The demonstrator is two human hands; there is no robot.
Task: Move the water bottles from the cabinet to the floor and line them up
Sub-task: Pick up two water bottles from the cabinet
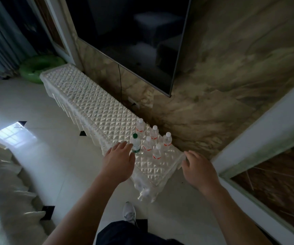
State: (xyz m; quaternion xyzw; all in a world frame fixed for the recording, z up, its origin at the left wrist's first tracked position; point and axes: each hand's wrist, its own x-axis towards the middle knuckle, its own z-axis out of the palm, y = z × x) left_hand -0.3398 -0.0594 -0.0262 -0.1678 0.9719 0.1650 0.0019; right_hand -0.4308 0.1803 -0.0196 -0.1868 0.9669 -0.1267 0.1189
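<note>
**Upright on the cabinet (pixel 89 106): six water bottles (pixel 148 145), both hands empty**

Clustered at the near end of the long, low cabinet, on its quilted white cloth (pixel 75 89). Green-capped bottle (pixel 135 144) at the front left of the group, closest to the cabinet's front edge. Five white-capped bottles (pixel 154 133) with red labels behind it and to its right, close together in two loose rows running toward the wall.

Left hand (pixel 120 161) palm down, fingers stretched forward and a little spread, fingertips just beside the green-capped bottle. Contact with it impossible to tell. Right hand (pixel 198 169) well apart from the left, over the cabinet's near right corner, fingers loosely curled and gripping nothing, fingertips at the cloth's edge.

Above the cabinet, a dark television (pixel 134 41) mounted on a marble wall (pixel 231 68), with a thin cable (pixel 120 82) hanging from it down behind the cabinet. Around the cabinet, a floor (pixel 54 112) of pale tiles with small dark insets. At the cabinet's far end, a green swim ring (pixel 36 68). Along the left side, pale sofa cushions (pixel 1 174). Below the arms, a white shoe (pixel 129 213) and dark trousers (pixel 125 234).
</note>
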